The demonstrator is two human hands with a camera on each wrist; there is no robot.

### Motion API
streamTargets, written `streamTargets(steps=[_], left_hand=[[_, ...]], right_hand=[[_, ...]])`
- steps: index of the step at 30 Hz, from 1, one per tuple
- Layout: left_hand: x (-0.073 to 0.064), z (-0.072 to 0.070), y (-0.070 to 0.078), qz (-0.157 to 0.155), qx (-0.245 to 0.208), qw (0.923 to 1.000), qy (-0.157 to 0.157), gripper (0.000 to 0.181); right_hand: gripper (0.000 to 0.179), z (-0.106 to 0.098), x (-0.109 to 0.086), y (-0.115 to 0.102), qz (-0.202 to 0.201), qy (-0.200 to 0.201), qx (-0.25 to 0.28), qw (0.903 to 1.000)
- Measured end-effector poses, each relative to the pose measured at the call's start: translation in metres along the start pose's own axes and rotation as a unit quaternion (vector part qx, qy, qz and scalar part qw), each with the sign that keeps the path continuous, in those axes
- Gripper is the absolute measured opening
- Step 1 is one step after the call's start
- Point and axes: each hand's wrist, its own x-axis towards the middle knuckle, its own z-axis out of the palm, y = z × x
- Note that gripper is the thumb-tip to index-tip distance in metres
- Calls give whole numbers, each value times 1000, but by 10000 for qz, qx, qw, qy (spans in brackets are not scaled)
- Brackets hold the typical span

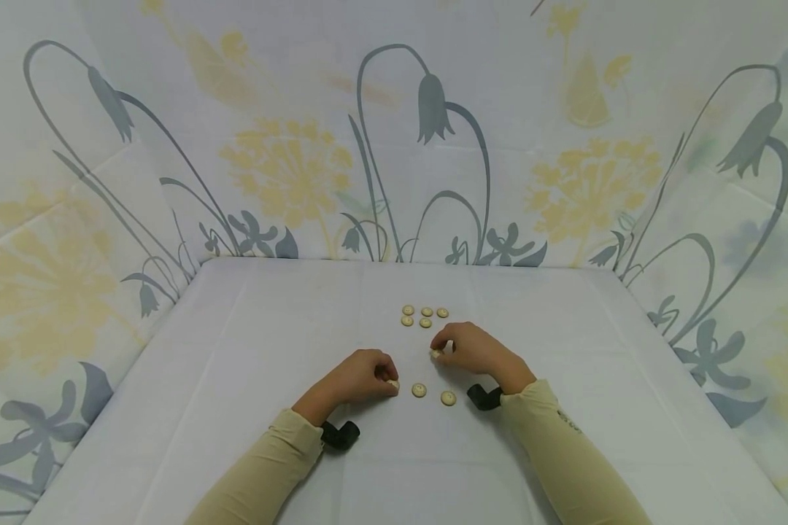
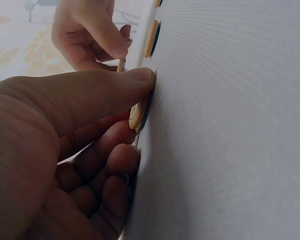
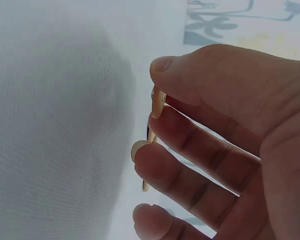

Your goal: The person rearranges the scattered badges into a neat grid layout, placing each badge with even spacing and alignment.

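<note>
My left hand pinches a round cream button low over the white cloth. In the left wrist view that button shows tilted at the cloth surface, between thumb and fingers. A second button is held by my right hand, farther forward and to the right. The right wrist view shows this button on edge between thumb and index finger, apart from the cloth. Two loose buttons, one nearer the left hand and one farther right, lie flat on the table.
Beyond the hands, buttons lie in two rows: three in the far row, two in the near row. White cloth covers the table. Flower-printed fabric stands around the back and sides. A dark wrist camera hangs below the left wrist.
</note>
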Motion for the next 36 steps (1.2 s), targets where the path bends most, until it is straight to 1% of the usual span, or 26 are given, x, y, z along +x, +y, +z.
streamTargets(steps=[10,25,31,36], left_hand=[[-1,0,0,-64,-95,9999,-15,13],[-1,0,-1,-37,-34,10000,-11,13],[-2,0,-1,-110,-84,9999,-16,12],[-2,0,-1,-159,4,9999,0,11]], right_hand=[[23,-3,8,6,54,141,-135,9998],[24,-8,17,12,25,366,-198,9991],[25,-10,21,14,65,428,-287,9986],[25,-10,24,16,149,429,-307,9985]])
